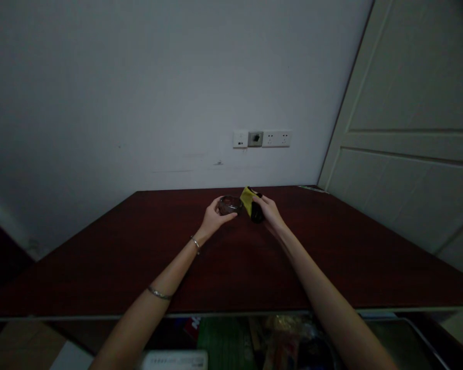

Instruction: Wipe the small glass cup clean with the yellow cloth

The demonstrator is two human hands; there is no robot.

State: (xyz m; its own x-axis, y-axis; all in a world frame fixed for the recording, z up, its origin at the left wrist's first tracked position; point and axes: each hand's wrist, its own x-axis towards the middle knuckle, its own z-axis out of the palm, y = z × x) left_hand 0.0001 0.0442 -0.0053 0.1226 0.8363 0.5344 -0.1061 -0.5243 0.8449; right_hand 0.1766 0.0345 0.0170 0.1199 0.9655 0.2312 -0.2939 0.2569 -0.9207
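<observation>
Above the dark red tabletop, my left hand is closed round the side of a clear glass ashtray, thumb along its near side. Close by on the right, my right hand grips a yellow and black cloth, its fingers wrapped in the folds. The cloth's yellow edge comes up to the right rim of the glass; whether the two touch I cannot tell. Two silver bracelets sit on my left arm.
A pale wall with sockets rises behind the table. To the right stands a panelled white door. Below the front edge is an open drawer or shelf holding a green item, a white box and plastic packets.
</observation>
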